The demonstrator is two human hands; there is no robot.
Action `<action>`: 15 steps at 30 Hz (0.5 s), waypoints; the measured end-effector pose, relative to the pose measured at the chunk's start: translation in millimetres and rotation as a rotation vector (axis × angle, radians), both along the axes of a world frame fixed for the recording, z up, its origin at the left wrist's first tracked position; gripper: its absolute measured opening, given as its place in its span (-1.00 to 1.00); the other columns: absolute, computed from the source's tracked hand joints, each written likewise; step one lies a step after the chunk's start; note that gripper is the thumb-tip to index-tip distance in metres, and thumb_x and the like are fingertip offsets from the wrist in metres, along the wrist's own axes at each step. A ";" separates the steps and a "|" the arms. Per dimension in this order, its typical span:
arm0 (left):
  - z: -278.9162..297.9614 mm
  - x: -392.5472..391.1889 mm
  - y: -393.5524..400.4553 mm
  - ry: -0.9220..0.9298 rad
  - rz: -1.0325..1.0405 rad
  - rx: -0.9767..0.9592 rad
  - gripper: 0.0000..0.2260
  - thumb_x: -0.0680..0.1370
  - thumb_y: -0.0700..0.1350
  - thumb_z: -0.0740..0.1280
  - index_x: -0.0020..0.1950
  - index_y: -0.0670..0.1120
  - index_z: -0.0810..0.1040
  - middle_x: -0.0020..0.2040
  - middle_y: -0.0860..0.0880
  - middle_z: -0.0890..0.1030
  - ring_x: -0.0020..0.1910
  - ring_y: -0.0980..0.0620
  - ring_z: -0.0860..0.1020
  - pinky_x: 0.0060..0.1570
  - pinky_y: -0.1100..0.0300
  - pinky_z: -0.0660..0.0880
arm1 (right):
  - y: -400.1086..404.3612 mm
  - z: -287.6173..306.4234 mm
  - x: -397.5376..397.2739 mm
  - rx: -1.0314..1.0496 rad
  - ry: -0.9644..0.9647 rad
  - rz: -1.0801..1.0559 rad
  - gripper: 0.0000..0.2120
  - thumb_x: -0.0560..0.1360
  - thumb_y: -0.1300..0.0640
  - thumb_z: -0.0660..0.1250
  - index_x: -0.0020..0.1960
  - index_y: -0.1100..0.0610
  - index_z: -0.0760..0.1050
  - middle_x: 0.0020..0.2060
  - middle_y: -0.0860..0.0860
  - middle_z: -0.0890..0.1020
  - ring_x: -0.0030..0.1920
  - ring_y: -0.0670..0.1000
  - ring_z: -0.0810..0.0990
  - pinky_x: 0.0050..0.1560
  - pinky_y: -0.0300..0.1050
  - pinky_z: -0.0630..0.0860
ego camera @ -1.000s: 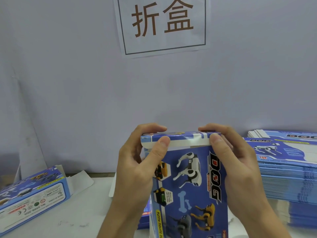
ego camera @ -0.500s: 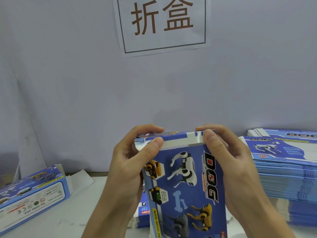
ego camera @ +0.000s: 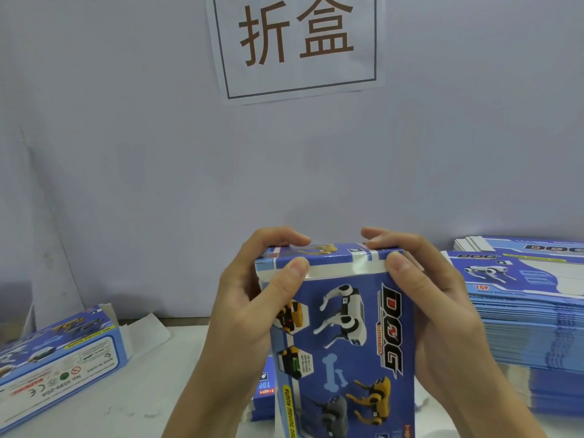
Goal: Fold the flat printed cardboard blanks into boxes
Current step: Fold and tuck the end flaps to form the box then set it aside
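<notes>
You face a pale lilac-grey wall [ego camera: 132, 172]; a white paper sign [ego camera: 297, 42] with brown characters hangs on it, above the white tabletop [ego camera: 158, 393].

Glossy printed cardboard box [ego camera: 344, 336] at centre, its top edge catching light. Stack of glossy cardboard blanks [ego camera: 524, 314] at right. Matt white paper sign [ego camera: 297, 42] at upper centre on a smooth matt wall [ego camera: 126, 153].

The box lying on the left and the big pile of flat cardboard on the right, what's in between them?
In the head view, the upright dog box stands between the finished box and the stack of blanks, gripped near its top by the left hand and right hand.
</notes>
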State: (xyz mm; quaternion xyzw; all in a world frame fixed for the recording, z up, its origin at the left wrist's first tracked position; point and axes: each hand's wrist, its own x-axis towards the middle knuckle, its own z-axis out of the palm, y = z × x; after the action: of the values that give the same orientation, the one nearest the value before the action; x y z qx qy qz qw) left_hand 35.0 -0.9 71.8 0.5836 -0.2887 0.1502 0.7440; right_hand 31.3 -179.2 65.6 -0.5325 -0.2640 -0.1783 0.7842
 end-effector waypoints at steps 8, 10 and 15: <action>-0.4 1.8 -7.3 0.004 0.043 0.028 -0.78 0.41 0.08 0.43 0.00 0.03 0.63 0.13 -0.20 0.64 0.10 -0.25 0.66 -0.18 -0.06 0.65 | 4.1 -4.4 1.9 -0.037 -0.085 -0.141 -0.83 0.52 0.04 0.25 -0.06 0.05 0.60 -0.04 -0.07 0.70 -0.14 0.01 0.73 -0.29 -0.22 0.61; 0.0 1.4 -6.4 0.014 0.018 0.022 -0.79 0.41 0.06 0.43 -0.01 0.03 0.66 0.15 -0.17 0.62 0.13 -0.25 0.65 -0.18 -0.01 0.65 | 3.8 -5.0 3.3 -0.022 -0.087 -0.174 -0.81 0.47 0.03 0.26 -0.10 0.06 0.63 0.05 -0.03 0.67 -0.09 0.02 0.71 -0.26 -0.23 0.60; 2.5 -0.3 -4.3 0.059 -0.018 0.004 -0.85 0.42 0.04 0.50 -0.05 0.04 0.68 0.11 -0.15 0.65 0.09 -0.20 0.68 -0.24 0.05 0.65 | -0.2 -6.8 5.0 0.012 -0.056 -0.103 -0.80 0.48 0.05 0.28 -0.11 0.02 0.69 0.16 -0.01 0.64 0.01 0.06 0.71 -0.25 -0.14 0.64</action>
State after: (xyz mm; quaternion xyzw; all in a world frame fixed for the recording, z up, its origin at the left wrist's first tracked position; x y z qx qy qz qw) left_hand 34.7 -5.2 74.3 0.5868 -0.2721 0.1256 0.7523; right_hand 36.2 -179.4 58.8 -0.5356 -0.2572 -0.2349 0.7693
